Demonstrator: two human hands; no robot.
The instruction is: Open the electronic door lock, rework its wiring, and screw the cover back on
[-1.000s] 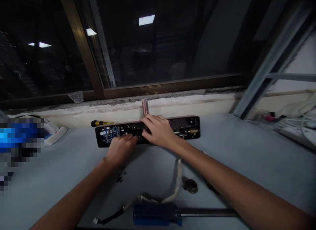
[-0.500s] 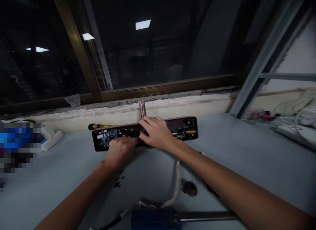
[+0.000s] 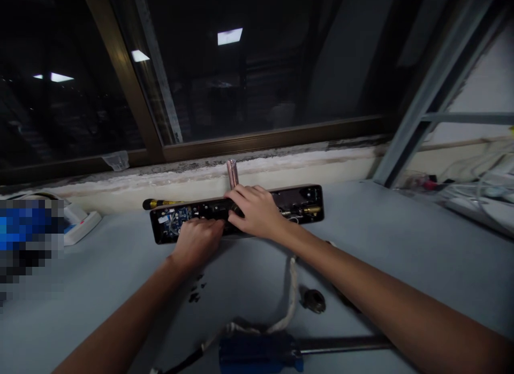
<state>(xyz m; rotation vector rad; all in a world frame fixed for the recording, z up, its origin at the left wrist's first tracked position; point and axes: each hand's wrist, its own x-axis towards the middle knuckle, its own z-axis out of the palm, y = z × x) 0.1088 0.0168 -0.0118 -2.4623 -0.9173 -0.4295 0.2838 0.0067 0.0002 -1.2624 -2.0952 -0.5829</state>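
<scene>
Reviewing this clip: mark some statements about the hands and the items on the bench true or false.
1. Both hands rest on the long black panel. True.
2. The left hand holds the screwdriver. False: it lies behind the panel, untouched.
3. A braided cable lies on the bench between the forearms. True.
4. The right hand is on the panel's far right end. False: it is near the middle.

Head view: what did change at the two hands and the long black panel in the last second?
Almost nothing. The left hand and right hand rest on the opened black panel as before; nothing was grasped or let go. Only the camera shifted slightly. The screwdriver and small round part stayed put.
</scene>
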